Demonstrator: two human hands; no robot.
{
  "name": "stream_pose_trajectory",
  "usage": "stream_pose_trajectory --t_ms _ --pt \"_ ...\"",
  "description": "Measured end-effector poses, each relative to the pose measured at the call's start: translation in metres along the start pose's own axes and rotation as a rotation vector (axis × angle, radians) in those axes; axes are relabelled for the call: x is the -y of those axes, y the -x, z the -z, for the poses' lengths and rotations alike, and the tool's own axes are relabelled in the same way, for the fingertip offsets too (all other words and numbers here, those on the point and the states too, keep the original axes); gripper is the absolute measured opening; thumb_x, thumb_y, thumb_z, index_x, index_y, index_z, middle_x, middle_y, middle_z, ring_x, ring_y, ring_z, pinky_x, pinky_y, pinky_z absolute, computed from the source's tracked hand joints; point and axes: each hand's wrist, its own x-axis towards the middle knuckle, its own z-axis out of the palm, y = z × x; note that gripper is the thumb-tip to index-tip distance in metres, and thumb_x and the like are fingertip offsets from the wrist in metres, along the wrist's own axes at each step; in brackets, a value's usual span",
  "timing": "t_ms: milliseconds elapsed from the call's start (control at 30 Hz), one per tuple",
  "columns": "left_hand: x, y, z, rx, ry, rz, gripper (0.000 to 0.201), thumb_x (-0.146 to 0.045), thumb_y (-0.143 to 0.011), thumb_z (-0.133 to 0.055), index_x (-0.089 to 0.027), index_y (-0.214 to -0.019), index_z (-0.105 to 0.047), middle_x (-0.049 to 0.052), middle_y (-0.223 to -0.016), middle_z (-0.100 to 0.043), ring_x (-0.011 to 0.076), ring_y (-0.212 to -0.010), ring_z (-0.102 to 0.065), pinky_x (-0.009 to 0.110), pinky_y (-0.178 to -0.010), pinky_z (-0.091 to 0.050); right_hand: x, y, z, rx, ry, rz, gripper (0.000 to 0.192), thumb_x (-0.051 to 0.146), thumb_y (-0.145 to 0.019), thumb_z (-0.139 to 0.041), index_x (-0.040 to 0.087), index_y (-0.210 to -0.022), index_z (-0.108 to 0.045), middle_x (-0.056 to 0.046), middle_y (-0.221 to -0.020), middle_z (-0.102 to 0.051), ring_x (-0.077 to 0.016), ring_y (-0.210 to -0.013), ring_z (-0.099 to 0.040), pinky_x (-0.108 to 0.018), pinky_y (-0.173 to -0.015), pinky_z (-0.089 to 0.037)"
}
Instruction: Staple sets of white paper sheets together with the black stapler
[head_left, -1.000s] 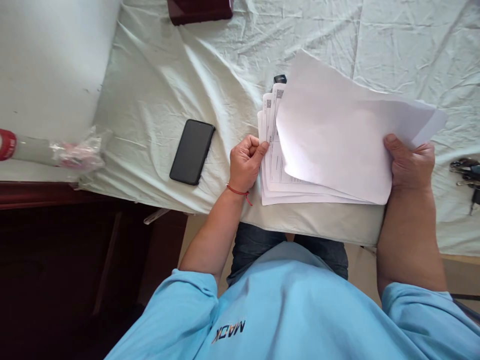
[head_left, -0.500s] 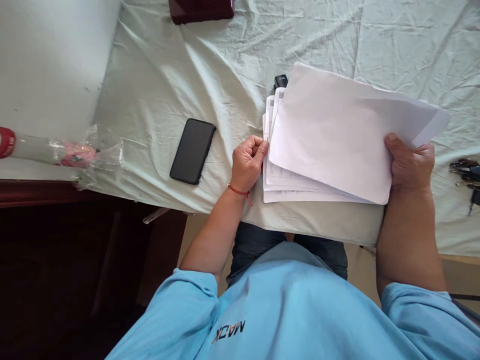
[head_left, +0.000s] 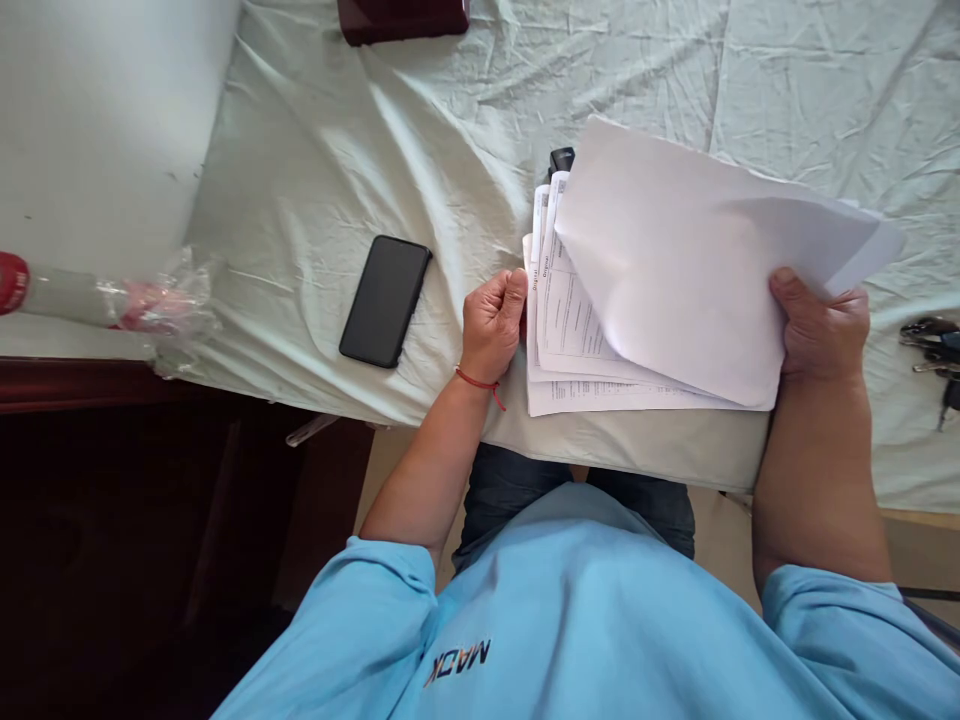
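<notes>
My left hand [head_left: 491, 325] is curled almost into a fist, fingers folded tight, with the thumb and forefinger pinched against the left edge of the papers [head_left: 600, 340] near the front edge of the bed [head_left: 315, 170]. A thin red string circles that wrist. My right hand [head_left: 821, 325] is wrapped around the right edge of the same papers, thumb on top and the other fingers underneath, out of sight, so it grips the sheets firmly.

The papers are a loose stack of thin white sheets, fanned at their left side so that several printed edges show in steps, with small grey text and little square codes at their tops. The top sheet [head_left: 690, 260] is blank and smooth, lifted and bowed upward from my right hand, its far corner curling over the stack. The stack's lower sheets rest flat on the bed just inside its front edge.

The bed is covered by a pale green sheet, soft and heavily creased. A phone [head_left: 385, 301], flat, black and glossy with rounded corners, lies face up to the left of my left hand, apart from it. A small black object [head_left: 560, 159] peeks from behind the papers' far edge. A bunch of keys [head_left: 934, 345], metal and dark plastic, lies near the right edge. A dark red block [head_left: 403, 18] sits at the far edge.
</notes>
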Motion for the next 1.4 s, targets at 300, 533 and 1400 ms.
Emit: stream_pose_trajectory --t_ms 300,533,1400 --pt "0.007 0.000 0.002 0.061 0.098 0.055 0.047 -0.065 -0.094 -0.079 -0.021 -0.082 -0.067 -0.002 -0.068 -0.054 0.0099 -0.057 -0.042 0.026 -0.053 -0.033 0.000 0.001 0.002 0.024 -0.045 0.014 0.058 0.040 -0.047 -0.105 0.014 -0.089 -0.074 -0.006 -0.094 -0.076 -0.0198 -0.093 -0.073 -0.036 -0.091 -0.068" --pt "0.008 0.001 0.001 0.064 0.143 0.077 0.049 -0.068 -0.090 -0.082 -0.025 -0.108 -0.071 -0.005 -0.065 -0.052 0.0109 -0.056 -0.044 0.027 -0.056 -0.035 -0.005 -0.001 0.009 0.037 -0.053 -0.006 0.059 0.039 -0.042 -0.106 0.019 -0.082 -0.067 -0.002 -0.092 -0.076 -0.0186 -0.094 -0.072 -0.036 -0.092 -0.068" --pt "0.006 0.002 0.002 0.040 0.171 0.093 0.060 -0.053 -0.082 -0.097 -0.030 -0.120 -0.058 -0.007 -0.070 -0.046 0.0106 -0.061 -0.046 0.028 -0.062 -0.040 -0.002 -0.001 0.011 0.019 -0.147 -0.003 0.057 0.028 -0.039 -0.102 0.020 -0.080 -0.065 -0.005 -0.104 -0.075 -0.0237 -0.113 -0.074 -0.040 -0.103 -0.067"
